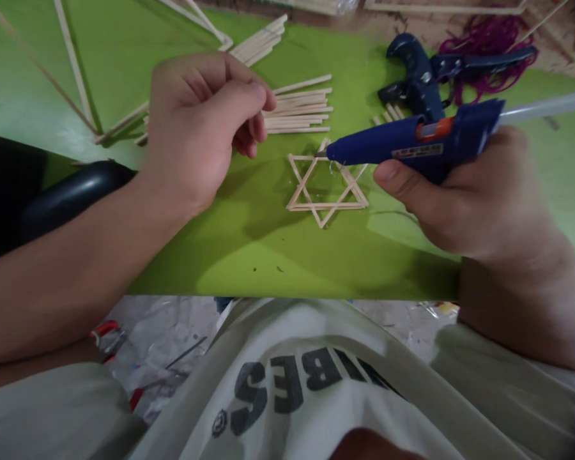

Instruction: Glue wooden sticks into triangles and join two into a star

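My right hand grips a blue hot glue gun, with a clear glue stick jutting from its back. The gun's nozzle meets the upper edge of a six-pointed star made of thin wooden sticks, lying flat on the green table. Thin glue strings show near the nozzle. To the left of the star, my left hand hovers with curled fingers and the thumb against the index finger; nothing shows between them. Behind it lies a bundle of loose wooden sticks, partly covered by the hand.
Beyond the glue gun sits a dark blue hand cutter beside tangled purple string. More sticks and a stick frame lie at the back left. A dark rounded object rests by my left forearm.
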Tool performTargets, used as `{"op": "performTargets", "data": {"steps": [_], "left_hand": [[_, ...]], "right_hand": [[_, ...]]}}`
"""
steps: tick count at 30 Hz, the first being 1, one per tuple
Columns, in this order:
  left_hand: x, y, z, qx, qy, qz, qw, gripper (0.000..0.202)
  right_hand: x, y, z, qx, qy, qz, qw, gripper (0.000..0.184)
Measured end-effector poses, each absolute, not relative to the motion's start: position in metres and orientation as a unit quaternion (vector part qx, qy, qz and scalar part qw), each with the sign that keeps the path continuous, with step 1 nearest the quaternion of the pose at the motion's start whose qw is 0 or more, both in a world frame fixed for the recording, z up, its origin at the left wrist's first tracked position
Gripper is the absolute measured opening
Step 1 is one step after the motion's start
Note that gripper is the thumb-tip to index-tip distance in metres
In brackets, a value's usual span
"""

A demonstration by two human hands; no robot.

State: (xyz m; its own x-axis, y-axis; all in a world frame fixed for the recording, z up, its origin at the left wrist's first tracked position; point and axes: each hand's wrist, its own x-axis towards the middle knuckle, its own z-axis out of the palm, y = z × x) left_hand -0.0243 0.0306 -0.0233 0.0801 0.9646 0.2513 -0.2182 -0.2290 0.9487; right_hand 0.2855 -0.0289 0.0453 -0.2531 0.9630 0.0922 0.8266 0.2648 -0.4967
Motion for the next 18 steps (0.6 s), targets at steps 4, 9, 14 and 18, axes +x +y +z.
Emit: {"op": "performTargets", "data": {"steps": [4, 9, 14, 18], "left_hand": [[-0.0221, 0.0294, -0.0222, 0.525, 0.363, 0.579, 0.507, 0.033], [-0.0169, 0.0281, -0.0206, 0.513, 0.373, 0.597, 0.491, 0.035], [-0.0173, 0.0284, -0.0216, 0.513, 0.368, 0.596, 0.496, 0.035], [-0.0171, 0.0279, -0.0205, 0.509, 0.379, 0.594, 0.494, 0.033]], "right_hand": [[0.2859, -0.0286, 0.0457, -0.589, -0.765, 0.176, 0.191, 0.081], [0.2869, -0.0296, 0.0463, -0.595, -0.755, 0.189, 0.200, 0.081], [0.2855, -0.0297, 0.0472, -0.578, -0.762, 0.198, 0.213, 0.073], [0.2849, -0.0299, 0.0469, -0.574, -0.763, 0.204, 0.216, 0.073]]}}
